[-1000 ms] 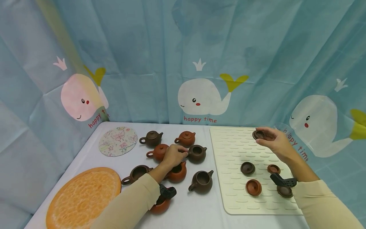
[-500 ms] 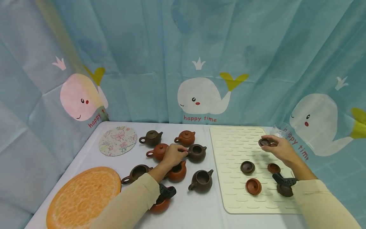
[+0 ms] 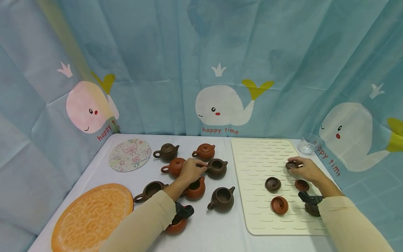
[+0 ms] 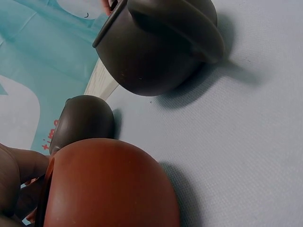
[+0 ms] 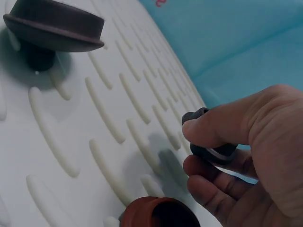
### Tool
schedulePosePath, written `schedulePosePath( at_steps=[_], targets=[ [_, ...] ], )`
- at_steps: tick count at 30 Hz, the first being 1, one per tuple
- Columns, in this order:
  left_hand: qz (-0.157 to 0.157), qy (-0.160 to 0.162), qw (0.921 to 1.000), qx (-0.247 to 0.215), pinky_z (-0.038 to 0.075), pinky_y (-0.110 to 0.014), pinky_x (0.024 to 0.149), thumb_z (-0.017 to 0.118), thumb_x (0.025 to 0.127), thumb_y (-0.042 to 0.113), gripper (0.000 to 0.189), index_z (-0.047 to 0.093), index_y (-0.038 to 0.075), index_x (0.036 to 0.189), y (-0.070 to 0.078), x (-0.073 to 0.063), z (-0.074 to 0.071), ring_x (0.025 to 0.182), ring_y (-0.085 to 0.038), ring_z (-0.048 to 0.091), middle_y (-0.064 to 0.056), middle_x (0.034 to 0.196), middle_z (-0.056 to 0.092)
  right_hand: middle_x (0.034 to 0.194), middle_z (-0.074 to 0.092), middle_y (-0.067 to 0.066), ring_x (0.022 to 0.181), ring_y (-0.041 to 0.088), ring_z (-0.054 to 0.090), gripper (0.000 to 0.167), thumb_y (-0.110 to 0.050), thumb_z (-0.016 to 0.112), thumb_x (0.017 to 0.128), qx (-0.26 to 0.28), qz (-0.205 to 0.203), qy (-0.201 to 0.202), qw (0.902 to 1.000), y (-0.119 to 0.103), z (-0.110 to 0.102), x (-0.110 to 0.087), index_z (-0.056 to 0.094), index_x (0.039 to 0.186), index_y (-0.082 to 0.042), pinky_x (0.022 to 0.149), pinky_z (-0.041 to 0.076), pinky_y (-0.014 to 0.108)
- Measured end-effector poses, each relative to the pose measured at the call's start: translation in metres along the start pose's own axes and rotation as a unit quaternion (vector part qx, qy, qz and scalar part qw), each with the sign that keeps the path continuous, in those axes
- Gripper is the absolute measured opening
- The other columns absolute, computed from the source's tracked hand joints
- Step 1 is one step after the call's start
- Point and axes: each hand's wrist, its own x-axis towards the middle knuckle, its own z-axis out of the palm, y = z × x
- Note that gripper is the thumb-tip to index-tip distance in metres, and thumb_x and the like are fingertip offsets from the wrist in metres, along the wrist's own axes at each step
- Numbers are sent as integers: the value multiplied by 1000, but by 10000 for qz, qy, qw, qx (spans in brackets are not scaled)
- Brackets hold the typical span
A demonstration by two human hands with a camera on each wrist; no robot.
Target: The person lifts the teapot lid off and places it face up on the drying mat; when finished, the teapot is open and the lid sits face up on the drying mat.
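Observation:
My left hand pinches the handle of a lidless dark brown teapot that stands on the white cloth. Just in front of that hand is a lidless reddish teapot, which blocks part of the fingers in the left wrist view. On the right, my right hand holds a small dark teapot lid between thumb and fingers, hollow side up, low over the cream ribbed mat. Below it on the mat lie a reddish lid, a dark lid and an orange-brown lid.
Lidded teapots, one dark and one orange, stand at the back. Another dark lidless teapot is near the mat. A clear cup sits behind the right hand. A bread-patterned round mat lies front left.
My right hand has brought the dark lid toward me and lower over the mat, uncovering the clear cup. My left hand stays at the teapot's handle.

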Motion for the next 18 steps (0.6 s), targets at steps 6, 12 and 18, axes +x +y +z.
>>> schedulePosePath(
  at_steps=[6, 12, 18],
  targets=[
    [26, 1, 10000, 1, 48, -39, 85, 71, 88, 12, 12, 77, 12, 98, 1, 1, 0, 101, -20, 59, 0, 101, 68, 106, 55, 24, 96, 38, 53, 50, -7, 72, 82, -235, -9, -204, 9995, 6, 3, 1, 54, 126, 9, 75, 45, 46],
    [0, -2, 10000, 36, 47, -39, 85, 71, 88, 12, 11, 77, 13, 98, 0, 1, 0, 101, -21, 59, 0, 101, 69, 105, 56, 24, 93, 37, 55, 48, -5, 70, 81, -333, -26, -277, 9991, 11, 7, 2, 54, 124, 9, 73, 46, 46],
    [3, 7, 10000, 41, 48, -39, 84, 71, 88, 13, 11, 77, 13, 98, 0, 1, 0, 100, -20, 59, 0, 101, 69, 105, 57, 26, 91, 37, 56, 48, -4, 70, 80, -395, -40, -233, 9989, 11, 11, 3, 55, 125, 6, 70, 47, 46]
  ],
)
